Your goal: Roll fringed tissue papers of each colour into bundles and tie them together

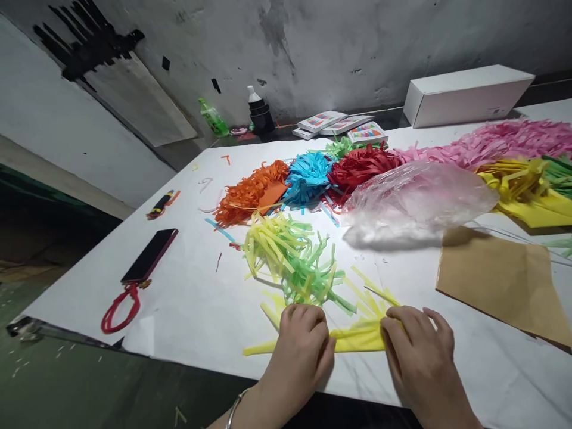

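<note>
Near the table's front edge lies a strip of fringed yellow tissue paper (360, 339), its cut strands pointing away from me. My left hand (304, 339) is closed over its left part, fingers curled, with loose yellow ends sticking out beyond. At the right end my right hand (413, 342) pinches the paper's folded band between thumb and fingers. Just beyond my hands sits a loose heap of yellow strips (270, 244) mixed with light green strips (308, 277). My palms hide parts of the paper.
Orange (252, 193), blue (310, 179) and red fringe bundles (364, 170) lie behind, beside a clear plastic bag (420, 199). Brown cardboard (500, 283) lies right. A phone (151, 256) with a red cord and a cutter (159, 204) lie left. A white box (469, 95) stands behind.
</note>
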A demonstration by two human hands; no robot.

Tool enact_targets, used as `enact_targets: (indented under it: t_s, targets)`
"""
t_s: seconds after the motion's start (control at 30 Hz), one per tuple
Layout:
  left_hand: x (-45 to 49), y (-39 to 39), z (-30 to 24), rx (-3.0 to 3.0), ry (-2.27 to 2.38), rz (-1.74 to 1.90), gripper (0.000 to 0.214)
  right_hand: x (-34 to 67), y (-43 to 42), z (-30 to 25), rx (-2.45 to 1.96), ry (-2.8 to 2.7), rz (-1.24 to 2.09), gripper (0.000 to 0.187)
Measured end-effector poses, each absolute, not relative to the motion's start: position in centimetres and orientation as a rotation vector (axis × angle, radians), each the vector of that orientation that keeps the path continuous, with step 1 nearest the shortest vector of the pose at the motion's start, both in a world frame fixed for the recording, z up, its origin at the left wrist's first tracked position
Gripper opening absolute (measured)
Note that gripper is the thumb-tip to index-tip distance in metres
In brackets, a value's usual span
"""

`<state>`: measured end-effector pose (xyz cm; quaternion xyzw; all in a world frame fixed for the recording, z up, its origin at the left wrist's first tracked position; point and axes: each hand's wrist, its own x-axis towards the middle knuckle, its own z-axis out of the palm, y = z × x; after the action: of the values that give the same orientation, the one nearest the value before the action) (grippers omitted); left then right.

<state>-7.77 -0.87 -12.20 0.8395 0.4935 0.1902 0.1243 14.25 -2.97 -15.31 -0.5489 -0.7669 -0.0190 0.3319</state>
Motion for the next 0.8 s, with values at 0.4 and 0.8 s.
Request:
enact_targets:
  t_s: [0.4, 0.8]
  targets:
    - [-8.3, -1.4, -12.7, 2.512, 1.274, 0.733, 0.016, 15.3, -1.5, -14.7, -1.488, -2.073, 0.347, 0.023]
    - [-8.2, -1.1, -12.6, 2.542, 1.158, 0.73, 0.017, 19.2, -0.8, -15.2, -1.907, -1.87, -0.119, 0.021]
